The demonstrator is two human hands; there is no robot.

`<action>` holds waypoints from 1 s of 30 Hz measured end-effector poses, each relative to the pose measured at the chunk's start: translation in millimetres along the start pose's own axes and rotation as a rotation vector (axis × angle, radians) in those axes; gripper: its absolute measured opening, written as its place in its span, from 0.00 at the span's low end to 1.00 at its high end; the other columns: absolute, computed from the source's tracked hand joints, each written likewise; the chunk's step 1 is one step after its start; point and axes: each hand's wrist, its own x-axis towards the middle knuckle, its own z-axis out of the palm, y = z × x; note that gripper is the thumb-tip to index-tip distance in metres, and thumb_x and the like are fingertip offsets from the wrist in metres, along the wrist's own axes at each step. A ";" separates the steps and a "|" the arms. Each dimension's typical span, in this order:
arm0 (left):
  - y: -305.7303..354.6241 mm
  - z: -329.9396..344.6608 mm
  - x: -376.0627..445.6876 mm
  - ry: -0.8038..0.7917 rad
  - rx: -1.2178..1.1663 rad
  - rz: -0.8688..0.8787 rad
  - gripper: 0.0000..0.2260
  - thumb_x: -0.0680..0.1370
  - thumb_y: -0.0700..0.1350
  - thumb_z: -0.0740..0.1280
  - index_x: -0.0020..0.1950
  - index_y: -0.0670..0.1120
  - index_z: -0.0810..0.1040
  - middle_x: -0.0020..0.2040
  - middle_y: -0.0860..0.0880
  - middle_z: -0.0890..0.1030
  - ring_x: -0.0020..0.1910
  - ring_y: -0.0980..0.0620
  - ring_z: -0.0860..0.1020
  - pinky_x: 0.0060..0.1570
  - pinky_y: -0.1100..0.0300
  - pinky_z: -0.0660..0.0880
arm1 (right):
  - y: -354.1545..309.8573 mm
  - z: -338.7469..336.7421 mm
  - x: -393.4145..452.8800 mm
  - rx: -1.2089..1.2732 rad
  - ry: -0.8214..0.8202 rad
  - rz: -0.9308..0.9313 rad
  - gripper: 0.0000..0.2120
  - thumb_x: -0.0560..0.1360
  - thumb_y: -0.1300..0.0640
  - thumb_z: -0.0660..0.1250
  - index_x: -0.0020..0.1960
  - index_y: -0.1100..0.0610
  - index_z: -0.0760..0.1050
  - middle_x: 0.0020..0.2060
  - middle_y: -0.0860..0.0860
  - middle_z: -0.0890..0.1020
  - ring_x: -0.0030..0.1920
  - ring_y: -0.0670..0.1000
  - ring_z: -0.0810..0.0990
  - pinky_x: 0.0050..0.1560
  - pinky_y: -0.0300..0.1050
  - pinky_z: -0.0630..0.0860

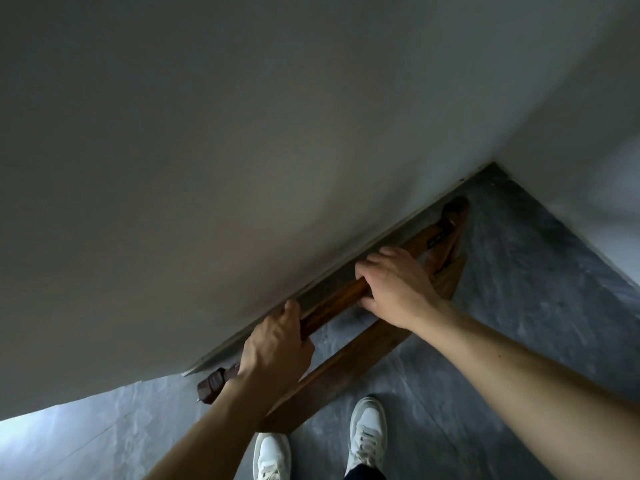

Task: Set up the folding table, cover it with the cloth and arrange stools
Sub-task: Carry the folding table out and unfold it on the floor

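Risk: folded frame swings open mid-lift, pinches fingers at hinge near right end; or lower end scrapes wall (207,150), slips on smooth grey floor (519,306).

Folding table (332,299): dark brown wood, collapsed flat, leaning against wall base by corner; top rail rounded, lower rail flat. Tabletop itself probably hidden, cannot confirm.

Left hand (273,344) and right hand (391,282) apart, each wrapped round top rail.
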 end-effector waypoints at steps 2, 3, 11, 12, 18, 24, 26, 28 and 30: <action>6.9 5.2 1.7 -0.078 0.009 0.053 0.08 0.78 0.52 0.64 0.54 0.53 0.68 0.42 0.53 0.76 0.37 0.53 0.76 0.37 0.57 0.75 | 0.7 -6.6 -0.6 -0.066 -0.099 0.000 0.12 0.73 0.44 0.70 0.51 0.51 0.77 0.48 0.47 0.81 0.53 0.50 0.76 0.58 0.48 0.68; 9.7 6.5 2.3 -0.119 0.002 0.072 0.06 0.78 0.52 0.64 0.50 0.54 0.69 0.41 0.53 0.76 0.37 0.54 0.75 0.37 0.59 0.73 | -0.1 -8.8 -2.8 -0.093 -0.144 0.006 0.12 0.73 0.44 0.69 0.49 0.51 0.77 0.46 0.47 0.81 0.52 0.51 0.77 0.59 0.49 0.68; 32.7 43.0 -50.0 -0.300 -0.029 0.209 0.13 0.76 0.62 0.60 0.43 0.53 0.73 0.37 0.53 0.77 0.35 0.57 0.77 0.37 0.59 0.78 | -11.0 -5.3 -94.8 -0.097 -0.235 0.262 0.09 0.74 0.53 0.69 0.40 0.49 0.69 0.41 0.50 0.79 0.48 0.54 0.80 0.52 0.47 0.74; 34.7 44.2 -62.5 -0.280 -0.024 0.242 0.16 0.75 0.65 0.58 0.44 0.54 0.73 0.38 0.53 0.78 0.36 0.55 0.78 0.39 0.55 0.80 | -13.6 -7.3 -112.6 -0.065 -0.206 0.318 0.10 0.74 0.55 0.69 0.40 0.49 0.68 0.41 0.51 0.79 0.47 0.54 0.80 0.48 0.45 0.74; 78.4 -52.0 -132.3 -0.180 0.244 0.527 0.12 0.79 0.62 0.57 0.55 0.56 0.71 0.50 0.52 0.77 0.46 0.50 0.78 0.46 0.56 0.75 | -50.9 -87.1 -215.5 -0.031 -0.125 0.509 0.06 0.75 0.48 0.67 0.43 0.49 0.73 0.40 0.48 0.80 0.43 0.51 0.80 0.42 0.45 0.76; 125.7 -160.0 -230.7 0.100 0.499 0.784 0.09 0.82 0.57 0.55 0.56 0.55 0.69 0.49 0.51 0.80 0.46 0.46 0.79 0.39 0.57 0.65 | -113.8 -200.8 -321.2 -0.085 0.026 0.526 0.09 0.78 0.46 0.61 0.42 0.49 0.68 0.36 0.45 0.75 0.36 0.47 0.73 0.35 0.42 0.62; 140.5 -188.6 -273.5 0.176 0.553 0.835 0.08 0.82 0.56 0.53 0.54 0.54 0.68 0.47 0.51 0.79 0.43 0.46 0.79 0.37 0.56 0.64 | -132.4 -231.3 -359.1 -0.054 0.084 0.502 0.09 0.78 0.45 0.61 0.43 0.49 0.68 0.36 0.45 0.76 0.35 0.46 0.74 0.33 0.40 0.61; 156.1 -213.2 -316.1 0.216 0.594 0.870 0.05 0.82 0.54 0.54 0.51 0.55 0.65 0.44 0.52 0.78 0.39 0.47 0.76 0.35 0.56 0.63 | -147.7 -258.6 -395.7 -0.007 0.162 0.488 0.10 0.77 0.45 0.64 0.43 0.48 0.68 0.35 0.44 0.75 0.34 0.44 0.73 0.32 0.38 0.63; 171.4 -236.3 -358.8 0.275 0.609 0.861 0.06 0.81 0.56 0.55 0.48 0.55 0.62 0.43 0.52 0.77 0.35 0.48 0.72 0.35 0.55 0.63 | -160.0 -284.0 -428.7 0.006 0.224 0.465 0.10 0.77 0.44 0.66 0.43 0.47 0.68 0.35 0.44 0.75 0.34 0.44 0.74 0.34 0.38 0.69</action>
